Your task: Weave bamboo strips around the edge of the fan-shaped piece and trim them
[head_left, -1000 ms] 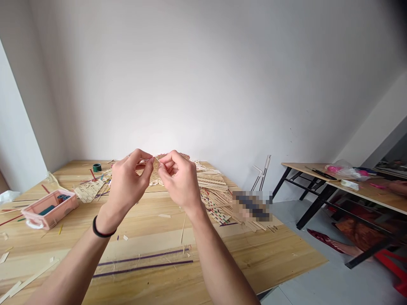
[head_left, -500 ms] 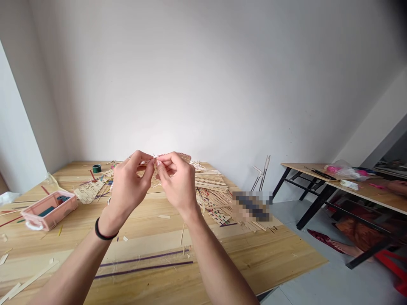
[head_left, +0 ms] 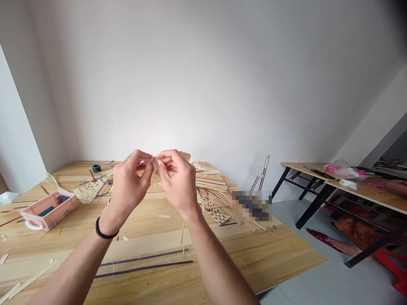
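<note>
My left hand (head_left: pixel 132 182) and my right hand (head_left: pixel 177 180) are raised above the far part of the table, thumbs and forefingers pinched almost tip to tip. A fine, light-coloured strand (head_left: pixel 153 153) sticks up where the fingertips meet; whether it is a thread or a needle is too small to tell. Both hands seem closed on it. Beyond the right hand, a pinkish woven piece (head_left: pixel 184 156) is partly hidden. Light flat strips (head_left: pixel 211 180) lie piled to the right, over a woven mat with coloured squares (head_left: pixel 218 217).
A pink basket (head_left: pixel 51 214) with spools stands on the left, near a woven piece (head_left: pixel 90 191) and a green tape roll (head_left: pixel 96 168). Purple strips (head_left: pixel 144 269) and scraps lie on the wooden table (head_left: pixel 263 262). A second table (head_left: pixel 305 169) is at right, with a person's hand (head_left: pixel 397 186) at its edge.
My right hand has shifted slightly right and up, with its fingertips a little farther from the left hand's. The left hand has barely moved.
</note>
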The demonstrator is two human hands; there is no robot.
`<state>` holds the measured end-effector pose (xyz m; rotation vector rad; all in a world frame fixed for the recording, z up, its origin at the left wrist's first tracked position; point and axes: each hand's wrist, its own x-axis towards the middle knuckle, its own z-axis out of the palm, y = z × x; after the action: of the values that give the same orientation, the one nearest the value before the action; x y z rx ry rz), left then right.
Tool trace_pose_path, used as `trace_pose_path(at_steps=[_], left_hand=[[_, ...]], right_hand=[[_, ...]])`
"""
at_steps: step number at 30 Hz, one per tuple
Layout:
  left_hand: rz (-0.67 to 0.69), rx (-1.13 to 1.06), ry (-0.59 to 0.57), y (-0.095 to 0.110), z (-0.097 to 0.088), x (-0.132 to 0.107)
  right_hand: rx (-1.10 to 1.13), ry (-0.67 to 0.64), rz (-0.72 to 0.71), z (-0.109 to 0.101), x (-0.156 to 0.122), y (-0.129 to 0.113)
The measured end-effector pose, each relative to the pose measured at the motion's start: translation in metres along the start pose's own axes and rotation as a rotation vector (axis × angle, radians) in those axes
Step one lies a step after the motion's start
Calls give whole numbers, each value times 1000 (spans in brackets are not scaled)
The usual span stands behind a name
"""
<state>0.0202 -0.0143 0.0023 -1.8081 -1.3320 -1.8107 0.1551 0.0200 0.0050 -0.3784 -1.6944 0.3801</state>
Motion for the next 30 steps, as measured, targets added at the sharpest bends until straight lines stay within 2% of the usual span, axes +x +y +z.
trace_pose_path(at_steps=[5, 11, 15, 19, 23, 30], left_hand=[[-1, 5, 3, -2, 0, 1], [-27, -13, -24, -7, -3, 4], [-46, -47, -106, -8, -7, 5], [-81, -122, -173, -8, -9, 5], [-95, -187, -203, -8, -10, 5], [-54, -220, -268, -4, -12, 6]], right_hand=[[-126, 24, -102, 0, 0, 0], [-276, 160, -214, -16, 7, 0], [-290, 33, -199, -32, 14, 6], [-189, -121, -152, -43, 17, 11], [-91, -157, -116, -45, 18, 11], [-59, -155, -98, -40, 18, 12]])
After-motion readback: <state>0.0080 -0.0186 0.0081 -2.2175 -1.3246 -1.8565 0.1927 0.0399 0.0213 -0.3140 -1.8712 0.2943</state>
